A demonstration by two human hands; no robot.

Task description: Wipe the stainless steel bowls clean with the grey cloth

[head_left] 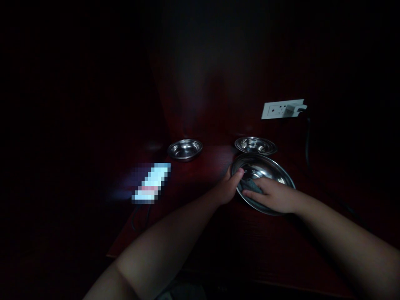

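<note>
A shiny metal bowl (271, 167) is tilted toward me above the dark red table. My left hand (229, 186) grips its left rim, thumb over the inside and the other fingers hidden behind. Inside the bowl, my right hand (271, 195) is closed on a dark grey-green cloth (252, 187), pressing it against the lower left of the inner wall. Just behind stand more metal bowls (255, 145), which look nested. Another metal bowl (185, 149) sits apart, farther left.
A lit phone (152, 183), its screen blurred out, lies at the table's left side with a cable by it. On the back wall is a white socket (283, 109) with a plug in it; its cord (308, 143) hangs down at the right. The surroundings are very dark.
</note>
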